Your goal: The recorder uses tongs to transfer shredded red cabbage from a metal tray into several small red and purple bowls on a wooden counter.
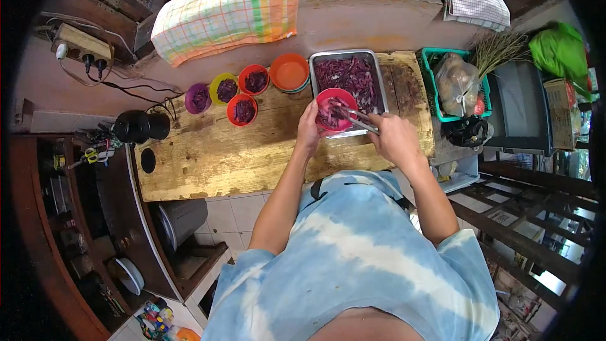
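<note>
My left hand [309, 127] holds a pink bowl [352, 99] of purple shredded food over the near left corner of a metal tray [383, 90]. Metal tongs [362, 125] are gripped in my right hand [395, 139], their tips in the bowl's food. More purple shreds [348, 71] spread across the tray. Left of it stands a stack of bowls with an empty orange one [289, 72] on top. Further left, a purple bowl [190, 99], a yellow bowl [215, 86], a red-orange bowl [242, 76] and another such bowl [230, 116] each hold purple shreds.
All this stands on a worn wooden table [218, 161]. A green basket [428, 83] with a bagged load is at the right, beside a black plastic bag [466, 132]. A black device [142, 126] and cables are at the left. A checked cloth [227, 9] hangs behind.
</note>
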A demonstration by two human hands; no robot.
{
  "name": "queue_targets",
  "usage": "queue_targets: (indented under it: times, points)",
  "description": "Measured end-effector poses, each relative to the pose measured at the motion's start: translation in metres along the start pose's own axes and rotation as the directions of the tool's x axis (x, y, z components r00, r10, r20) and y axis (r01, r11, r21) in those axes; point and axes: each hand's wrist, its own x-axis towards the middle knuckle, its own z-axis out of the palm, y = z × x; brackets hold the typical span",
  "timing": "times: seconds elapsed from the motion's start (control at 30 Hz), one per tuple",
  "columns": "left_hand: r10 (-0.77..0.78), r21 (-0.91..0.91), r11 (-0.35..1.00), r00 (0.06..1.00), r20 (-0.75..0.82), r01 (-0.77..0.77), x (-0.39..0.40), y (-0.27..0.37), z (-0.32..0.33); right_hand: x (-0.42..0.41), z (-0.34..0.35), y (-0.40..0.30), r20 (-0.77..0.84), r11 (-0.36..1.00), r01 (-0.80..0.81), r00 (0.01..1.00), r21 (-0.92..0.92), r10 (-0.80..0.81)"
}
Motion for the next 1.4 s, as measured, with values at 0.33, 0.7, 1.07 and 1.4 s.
queue_targets:
  times: [0.33,0.7,1.07,1.4]
  points:
    - [-0.041,-0.076,0.996,0.998,-0.037,0.038,0.001,-0.004,-0.011,0.003,0.008,0.021,0.032,0.992,-0.060,0.998,0.113,0.056]
    - [0.078,-0.041,0.995,0.973,-0.218,-0.089,0.011,-0.038,-0.054,0.006,0.064,0.069,-0.046,0.913,-0.215,0.968,0.347,0.245]
    - [0.179,-0.023,0.981,0.953,-0.245,-0.190,0.018,-0.053,-0.057,0.067,0.125,0.088,-0.101,0.913,-0.348,0.922,0.211,0.375]
    - [0.100,-0.054,0.992,0.961,-0.258,-0.117,0.017,-0.048,-0.050,0.078,0.147,0.098,-0.058,0.931,-0.319,0.941,0.175,0.334]
